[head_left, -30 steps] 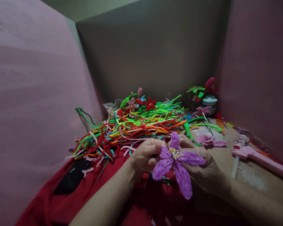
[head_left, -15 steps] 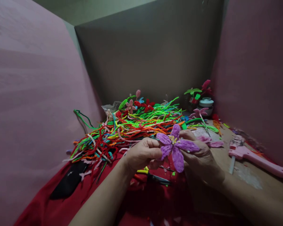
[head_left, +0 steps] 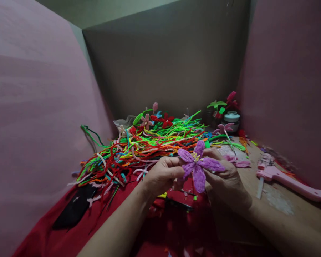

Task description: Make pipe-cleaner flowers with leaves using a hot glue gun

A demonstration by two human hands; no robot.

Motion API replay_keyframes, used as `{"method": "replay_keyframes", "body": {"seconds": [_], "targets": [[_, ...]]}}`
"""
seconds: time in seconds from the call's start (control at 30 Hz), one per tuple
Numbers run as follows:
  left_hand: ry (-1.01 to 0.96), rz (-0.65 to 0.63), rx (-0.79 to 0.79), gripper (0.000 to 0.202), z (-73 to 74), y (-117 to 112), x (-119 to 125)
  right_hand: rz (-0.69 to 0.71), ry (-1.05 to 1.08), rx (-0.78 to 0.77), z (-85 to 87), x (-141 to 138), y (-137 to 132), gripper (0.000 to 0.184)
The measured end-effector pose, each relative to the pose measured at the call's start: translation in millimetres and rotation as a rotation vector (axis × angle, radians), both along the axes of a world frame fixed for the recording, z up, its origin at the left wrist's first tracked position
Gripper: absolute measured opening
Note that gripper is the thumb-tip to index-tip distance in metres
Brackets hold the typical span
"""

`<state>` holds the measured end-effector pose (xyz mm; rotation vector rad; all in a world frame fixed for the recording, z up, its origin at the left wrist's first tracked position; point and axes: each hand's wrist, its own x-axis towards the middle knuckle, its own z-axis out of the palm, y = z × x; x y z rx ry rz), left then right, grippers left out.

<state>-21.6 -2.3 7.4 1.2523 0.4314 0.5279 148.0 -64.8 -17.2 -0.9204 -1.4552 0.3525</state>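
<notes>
A purple pipe-cleaner flower with several fuzzy petals and yellow stamens at its centre is held up between my hands, facing me. My left hand pinches its left-hand petals between thumb and fingers. On the other side, my right hand is closed round the right petal, with some fingers hidden behind the flower. Below the flower lies a cutting tool with a yellow handle, partly covered by my left hand.
A tangled heap of coloured pipe cleaners spreads behind my hands, with finished flowers on top. At right are a pink glue gun and a lidded jar. A black phone-like slab lies on the red cloth at left.
The whole view has shifted slightly. My hands keep the same hold on the purple flower, and the left hand now covers more of the cutting tool.
</notes>
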Motion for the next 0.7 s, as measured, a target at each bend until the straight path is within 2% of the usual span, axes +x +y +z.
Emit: {"method": "replay_keyframes", "body": {"seconds": [0.13, 0.23, 0.33, 0.5, 0.57, 0.67, 0.7], "targets": [[-0.022, -0.121, 0.002, 0.030, 1.4, -2, -1, -0.039, -0.015, 0.036, -2.0, 1, 1, 0.006], [0.014, -0.165, 0.008, 0.024, -1.3, -7, 2, -0.085, -0.079, 0.083, -2.8, 2, 2, 0.009], [0.029, -0.090, 0.025, 0.015, -4.6, -18, 10, -0.115, -0.129, 0.111, -3.2, 2, 2, 0.011], [0.095, 0.096, 0.122, 0.018, -1.0, -29, 17, -0.078, -0.043, 0.034, -5.8, 1, 3, 0.007], [0.147, 0.045, 0.193, 0.016, 5.7, -25, 12, -0.049, 0.006, 0.018, -7.1, 2, 4, 0.006], [0.364, -0.237, 0.292, 0.017, 18.4, -8, -3, 0.058, 0.134, 0.037, -6.0, 0, 5, 0.011], [0.415, -0.202, 0.306, 0.017, 22.1, -1, -8, 0.114, 0.186, 0.032, -4.3, -1, 5, 0.013]]}}
